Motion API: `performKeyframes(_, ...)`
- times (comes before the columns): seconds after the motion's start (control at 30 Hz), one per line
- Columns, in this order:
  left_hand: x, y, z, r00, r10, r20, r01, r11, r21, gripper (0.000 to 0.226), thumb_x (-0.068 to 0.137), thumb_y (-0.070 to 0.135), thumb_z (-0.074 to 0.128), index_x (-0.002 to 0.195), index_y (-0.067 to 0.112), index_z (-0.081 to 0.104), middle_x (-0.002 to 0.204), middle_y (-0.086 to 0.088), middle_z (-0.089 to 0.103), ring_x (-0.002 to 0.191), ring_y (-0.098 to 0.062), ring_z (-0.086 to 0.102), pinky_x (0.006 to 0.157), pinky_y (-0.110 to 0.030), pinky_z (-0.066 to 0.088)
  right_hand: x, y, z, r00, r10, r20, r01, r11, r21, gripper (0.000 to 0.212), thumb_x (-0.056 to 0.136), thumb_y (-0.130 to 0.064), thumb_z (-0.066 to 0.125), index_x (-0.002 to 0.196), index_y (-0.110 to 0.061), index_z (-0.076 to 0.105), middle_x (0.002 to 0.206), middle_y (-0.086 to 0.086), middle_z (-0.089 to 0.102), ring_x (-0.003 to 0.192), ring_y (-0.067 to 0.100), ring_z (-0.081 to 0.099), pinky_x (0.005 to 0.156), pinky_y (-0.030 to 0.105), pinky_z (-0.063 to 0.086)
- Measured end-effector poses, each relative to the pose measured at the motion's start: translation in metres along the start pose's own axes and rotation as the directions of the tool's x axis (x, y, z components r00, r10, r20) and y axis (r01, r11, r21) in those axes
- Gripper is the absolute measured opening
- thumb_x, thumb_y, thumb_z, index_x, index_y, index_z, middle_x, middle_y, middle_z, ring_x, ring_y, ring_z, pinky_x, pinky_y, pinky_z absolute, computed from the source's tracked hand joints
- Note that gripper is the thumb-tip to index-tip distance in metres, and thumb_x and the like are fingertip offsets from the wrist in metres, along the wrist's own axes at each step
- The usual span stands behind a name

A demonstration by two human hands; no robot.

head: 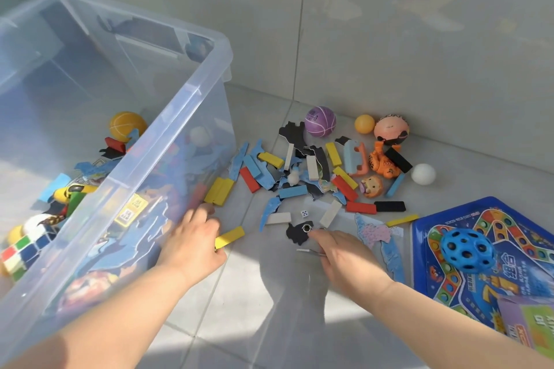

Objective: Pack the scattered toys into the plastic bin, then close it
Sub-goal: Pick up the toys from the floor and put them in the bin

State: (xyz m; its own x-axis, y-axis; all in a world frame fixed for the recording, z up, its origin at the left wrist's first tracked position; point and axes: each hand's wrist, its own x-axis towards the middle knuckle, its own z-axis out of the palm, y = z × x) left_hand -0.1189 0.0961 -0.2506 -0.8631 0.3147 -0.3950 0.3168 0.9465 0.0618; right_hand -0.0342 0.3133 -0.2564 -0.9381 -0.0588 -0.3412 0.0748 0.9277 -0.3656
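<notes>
The clear plastic bin (168,129) stands open on the left. It holds several toys, among them a yellow ball (127,126) and a colour cube (18,252). My left hand (193,238) is beside the bin's wall, its fingers curled round one end of a yellow block (232,235) lying on the floor. My right hand (344,257) reaches into the toy pile, and its fingertips pinch the corner of a clear plastic pouch (344,219) at a small metal ring (306,228). Scattered blocks and blue puzzle pieces (296,177) cover the floor ahead. No lid is in view.
A purple ball (320,121), an orange ball (364,123), a pink squishy head (391,127), a white ball (423,174) and an orange figure (382,163) sit near the wall. A blue game board (491,249) carries a blue holed ball (467,250) at the right.
</notes>
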Motion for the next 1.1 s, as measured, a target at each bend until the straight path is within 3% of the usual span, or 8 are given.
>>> performKeyframes(0.1, -0.002, -0.007, 0.006, 1.0, -0.017, 0.008, 0.017, 0.999, -0.032, 0.016, 0.083, 0.023, 0.054, 0.099, 0.024, 0.054, 0.142, 0.0, 0.032, 0.128, -0.019, 0.037, 0.103, -0.026, 0.031, 0.015, -0.005, -0.003, 0.994, 0.108, -0.005, -0.108, 0.994, 0.031, 0.051, 0.094, -0.006, 0.035, 0.142, -0.017, 0.024, 0.128, 0.009, 0.052, 0.109, 0.025, 0.051, 0.077, 0.03, 0.035)
performKeyframes(0.27, 0.001, -0.012, 0.013, 0.999, -0.045, -0.005, 0.045, 0.998, -0.038, 0.038, 0.083, 0.023, 0.055, 0.12, 0.017, 0.048, 0.132, -0.002, 0.041, 0.124, -0.02, 0.043, 0.101, -0.026, 0.032, 0.038, -0.01, -0.002, 0.923, 0.316, 0.217, -0.297, 0.947, -0.12, 0.032, 0.093, -0.007, 0.039, 0.125, -0.01, 0.041, 0.124, 0.011, 0.055, 0.112, 0.029, 0.055, 0.076, 0.032, 0.04)
performKeyframes(0.4, 0.003, -0.014, 0.017, 1.0, -0.018, -0.001, 0.018, 0.995, -0.096, 0.041, 0.084, 0.016, 0.054, 0.124, 0.016, 0.043, 0.128, -0.003, 0.043, 0.123, -0.02, 0.042, 0.1, -0.024, 0.031, 0.036, -0.012, -0.001, 0.927, 0.285, 0.243, -0.26, 0.957, -0.129, 0.03, 0.094, -0.009, 0.036, 0.122, -0.01, 0.047, 0.126, 0.01, 0.052, 0.115, 0.028, 0.051, 0.083, 0.031, 0.043)
performKeyframes(0.63, 0.0, -0.009, 0.014, 0.998, 0.042, 0.054, -0.03, 0.976, -0.217, 0.06, 0.08, 0.031, 0.064, 0.133, 0.021, 0.038, 0.132, -0.002, 0.038, 0.126, -0.02, 0.032, 0.102, -0.02, 0.024, 0.013, -0.009, -0.006, 0.999, 0.052, 0.004, -0.052, 0.995, -0.08, 0.022, 0.091, -0.011, 0.051, 0.11, -0.006, 0.061, 0.133, 0.006, 0.046, 0.124, 0.022, 0.042, 0.094, 0.026, 0.037)
performKeyframes(0.7, 0.0, -0.005, 0.014, 0.995, 0.064, 0.081, -0.047, 0.98, -0.192, 0.058, 0.082, 0.033, 0.063, 0.134, 0.021, 0.038, 0.132, -0.003, 0.037, 0.126, -0.021, 0.032, 0.104, -0.022, 0.024, 0.012, -0.015, -0.008, 0.998, -0.006, -0.056, 0.002, 0.997, -0.08, 0.017, 0.067, -0.005, 0.077, 0.078, -0.009, 0.065, 0.095, 0.009, 0.066, 0.087, 0.024, 0.064, 0.064, 0.024, 0.049)
performKeyframes(0.73, 0.0, -0.003, 0.015, 0.994, 0.072, 0.088, -0.055, 0.982, -0.179, 0.055, 0.084, 0.03, 0.061, 0.133, 0.021, 0.038, 0.132, -0.004, 0.037, 0.126, -0.022, 0.032, 0.104, -0.022, 0.025, 0.013, -0.018, -0.008, 0.997, -0.015, -0.071, 0.01, 0.997, -0.075, 0.025, 0.063, 0.0, 0.077, 0.069, -0.012, 0.056, 0.072, 0.005, 0.059, 0.066, 0.024, 0.059, 0.046, 0.017, 0.037)
performKeyframes(0.87, 0.003, -0.001, 0.018, 0.991, 0.082, 0.107, -0.06, 0.98, -0.189, 0.043, 0.089, 0.017, 0.054, 0.13, 0.016, 0.042, 0.133, -0.005, 0.041, 0.127, -0.022, 0.035, 0.101, -0.022, 0.027, 0.022, -0.025, -0.004, 0.993, 0.072, 0.093, -0.073, 0.997, 0.006, 0.015, 0.092, 0.001, 0.034, 0.089, -0.013, 0.031, 0.064, -0.002, 0.021, 0.077, 0.022, 0.033, 0.047, 0.019, 0.018)
performKeyframes(1.1, 0.004, -0.007, 0.014, 0.979, 0.064, 0.195, -0.027, 0.982, -0.187, 0.041, 0.084, 0.023, 0.062, 0.121, 0.012, 0.047, 0.124, -0.006, 0.051, 0.12, -0.022, 0.045, 0.095, -0.024, 0.033, 0.027, -0.025, -0.011, 0.937, 0.162, 0.308, -0.165, 0.986, -0.016, 0.032, 0.091, -0.003, 0.033, 0.123, -0.011, 0.033, 0.093, 0.007, 0.039, 0.084, 0.023, 0.041, 0.072, 0.029, 0.034)
